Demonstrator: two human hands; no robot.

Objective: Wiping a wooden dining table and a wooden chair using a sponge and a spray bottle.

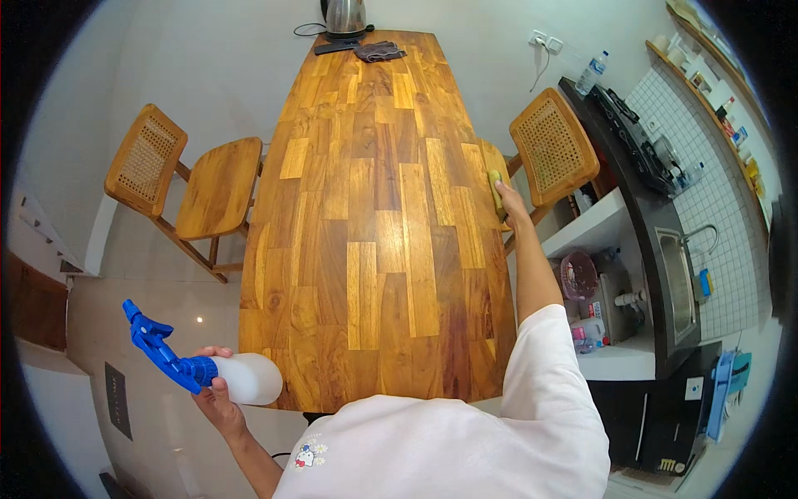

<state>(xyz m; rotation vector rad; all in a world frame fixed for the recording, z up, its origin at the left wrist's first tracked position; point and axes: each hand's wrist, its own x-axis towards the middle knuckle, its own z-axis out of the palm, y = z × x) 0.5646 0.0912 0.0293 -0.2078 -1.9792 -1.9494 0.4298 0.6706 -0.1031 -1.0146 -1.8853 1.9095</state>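
Note:
At the lower left, my left hand [218, 393] grips a white spray bottle [249, 378] by its neck, just below the blue trigger head, beside the near left corner of the wooden table [386, 249]. The bottle is tilted, its nozzle pointing up and left. My right arm reaches forward along the table's right side. My right hand [511, 203] holds a yellow-green cloth or sponge [496, 190] at the right edge, over the seat of a chair; its exact material cannot be told.
Cane-backed wooden chairs stand at the left [218, 187] and right [552, 150]. At the table's far end are an electric kettle [346, 19], a dark phone-like object [335, 48] and a dark crumpled cloth [380, 52]. A counter with a sink [675, 284] and stove [633, 140] runs along the right.

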